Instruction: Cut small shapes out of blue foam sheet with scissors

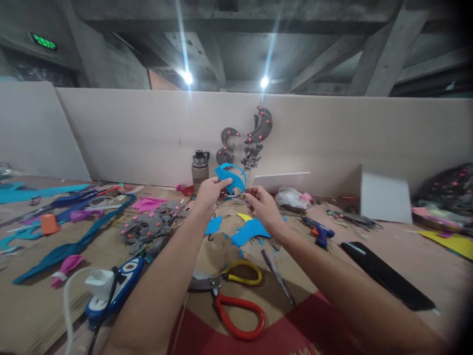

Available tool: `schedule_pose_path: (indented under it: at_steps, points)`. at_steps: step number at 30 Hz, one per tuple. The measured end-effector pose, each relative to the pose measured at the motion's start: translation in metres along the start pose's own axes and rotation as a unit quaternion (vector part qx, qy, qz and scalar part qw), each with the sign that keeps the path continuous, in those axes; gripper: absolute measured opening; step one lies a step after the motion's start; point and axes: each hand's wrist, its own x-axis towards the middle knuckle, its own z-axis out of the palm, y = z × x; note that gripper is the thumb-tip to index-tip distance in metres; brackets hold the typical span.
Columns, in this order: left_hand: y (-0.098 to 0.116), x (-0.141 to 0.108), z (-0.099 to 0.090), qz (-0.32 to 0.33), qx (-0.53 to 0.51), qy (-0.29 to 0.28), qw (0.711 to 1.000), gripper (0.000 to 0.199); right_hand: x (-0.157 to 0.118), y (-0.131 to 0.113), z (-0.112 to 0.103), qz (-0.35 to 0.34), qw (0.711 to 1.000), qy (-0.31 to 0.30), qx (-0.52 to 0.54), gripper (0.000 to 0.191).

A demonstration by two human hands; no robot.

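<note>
Blue crescent piece (pixel 224 173) is up off the tabletop, in the left hand (pixel 209 193), pinched under the thumb at its lower left. Right hand (pixel 263 203) has its fingertips drawn together by the lower right edge; can't tell if they have the edge or something small.

Handling, my read: looks like felt or thin foam, so very light, soft, bendy, not slippery. Wide body should take a firm pinch. Weak spot is the thin curved strip on the right: could stretch or tear if pulled, so hold by the broad part.

Directly below the grip: blue offcuts (pixel 252 231) and a yellow sliver (pixel 244 217), loose clutter, easy to snag. Nearer the body from there: scissors (pixel 214 282), red and yellow handles, between the forearms, plus a slim pen-like tool (pixel 278 276). Both sit where a lowered hand might bump them.

Right of the grip: clear plastic bag (pixel 290 197), blue glue gun (pixel 322 232), then black phone (pixel 388 274) further out.

Left: grey pink-dotted pile (pixel 151 223); nearer the body, power strip (pixel 123 288) with cables close by the left forearm, snag risk.

Beyond the grip: bottle (pixel 200 172) and grey crescent ornaments (pixel 261 125) against the white panel (pixel 148 123). Ornaments stand clear of the hands.
</note>
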Motion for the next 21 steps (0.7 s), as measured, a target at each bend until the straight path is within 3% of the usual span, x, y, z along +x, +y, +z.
schedule_pose_path:
  at_steps: [3, 5, 6, 9, 12, 14, 16, 21]
  points:
    - [0.003, 0.003, -0.003, -0.010, -0.038, 0.022, 0.999, 0.032, -0.035, -0.008, -0.004, -0.049, 0.971, -0.155, -0.175, 0.011]
    - [0.004, 0.004, -0.003, -0.020, -0.051, 0.033, 0.998, 0.032, -0.068, -0.011, -0.010, -0.033, 0.899, -0.316, -0.300, 0.016]
    - [0.004, 0.004, -0.003, -0.022, -0.054, 0.037, 0.998, 0.031, -0.084, -0.012, -0.013, -0.025, 0.863, -0.363, -0.351, 0.020]
    - [0.005, 0.004, -0.003, -0.016, -0.054, 0.046, 0.997, 0.029, -0.124, -0.012, -0.016, -0.086, 0.787, -0.423, -0.440, 0.041]
    - [0.009, 0.002, -0.003, -0.009, -0.056, 0.050, 0.997, 0.029, -0.141, -0.014, -0.007, -0.138, 0.736, -0.419, -0.514, 0.047]
    - [0.014, 0.000, -0.004, -0.010, -0.062, 0.044, 0.997, 0.030, -0.143, -0.018, -0.001, -0.130, 0.742, -0.411, -0.513, 0.051]
    - [0.021, -0.001, -0.007, -0.006, -0.074, 0.042, 0.996, 0.031, -0.143, -0.020, 0.001, -0.093, 0.767, -0.400, -0.493, 0.054]
    - [0.036, 0.002, -0.021, 0.058, -0.132, 0.065, 0.987, 0.031, -0.144, -0.018, -0.019, -0.006, 0.829, -0.383, -0.408, 0.058]
